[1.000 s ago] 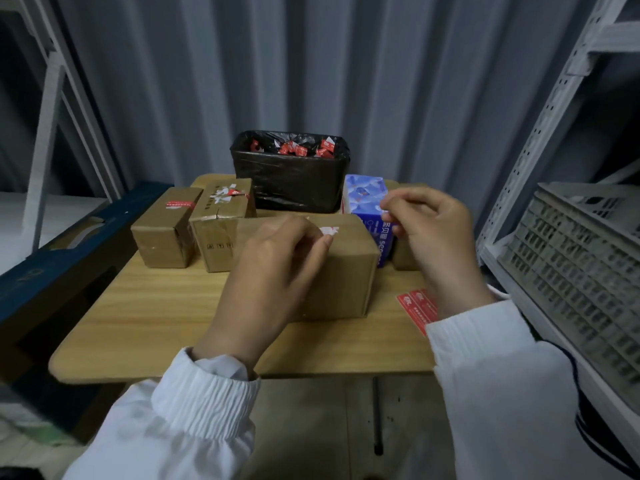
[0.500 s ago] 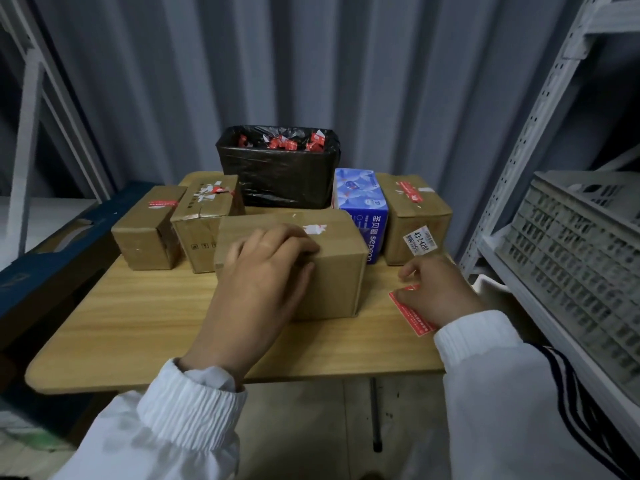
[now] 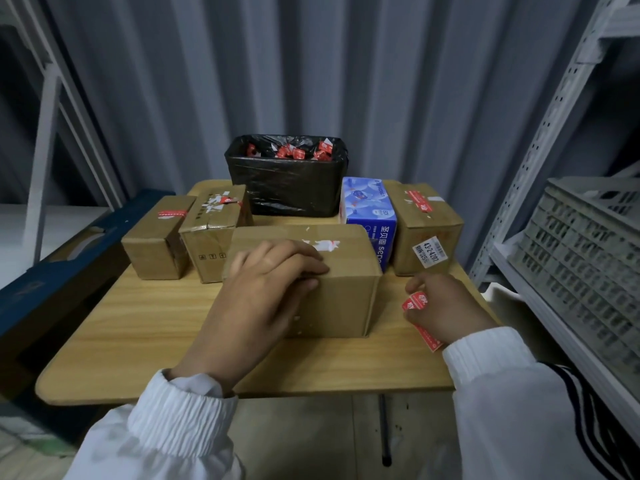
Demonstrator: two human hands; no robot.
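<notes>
A brown cardboard box (image 3: 346,292) stands in the middle of the wooden table (image 3: 138,334), with torn white and red label scraps on its top. My left hand (image 3: 263,292) grips the box over its near top edge, fingers curled on the top and thumb on the front face. To the right of the box, my right hand (image 3: 446,310) pinches a red sticker strip (image 3: 415,303) low over the table; the strip's other end (image 3: 431,341) sticks out under my wrist.
Two taped cardboard boxes (image 3: 156,240) (image 3: 213,233) stand at the left, a black-lined bin (image 3: 287,181) with red scraps at the back, a blue tissue box (image 3: 369,213) and a labelled cardboard box (image 3: 426,230) at the right. A grey crate (image 3: 585,244) sits on the right shelf.
My right hand came down from above the box to the table's right side and took hold of the red sticker strip. My left hand settled flat over the box's near edge.
</notes>
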